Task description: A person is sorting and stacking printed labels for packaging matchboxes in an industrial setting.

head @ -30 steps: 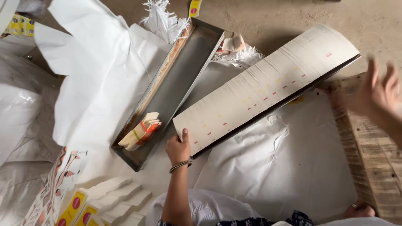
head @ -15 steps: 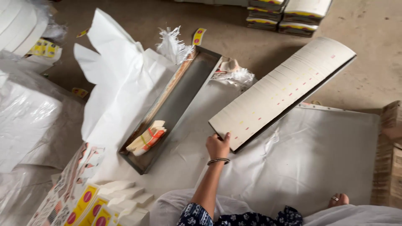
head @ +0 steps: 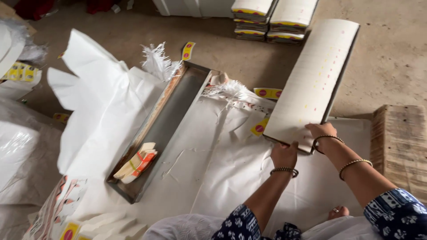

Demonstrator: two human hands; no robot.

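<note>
A long pale block of stacked flat cartons [head: 313,80], with small coloured dots along its top, stretches from the middle of the view up to the right. My left hand [head: 283,154] grips its near end at the lower corner. My right hand [head: 321,131] clasps the same end just to the right. Both wrists wear bead bracelets. The block lies tilted over white paper sheeting [head: 222,169] spread on the floor.
A long metal tray [head: 178,106] lies diagonally at the left, with a small bundle of folded cartons [head: 135,162] at its near end. White sheets and sacks pile up on the left. Stacked packs [head: 273,20] stand at the top. A wooden block [head: 400,142] sits at the right.
My right hand has come in and taken the near end of the block beside my left hand. The block has swung more upright in view, towards the right.
</note>
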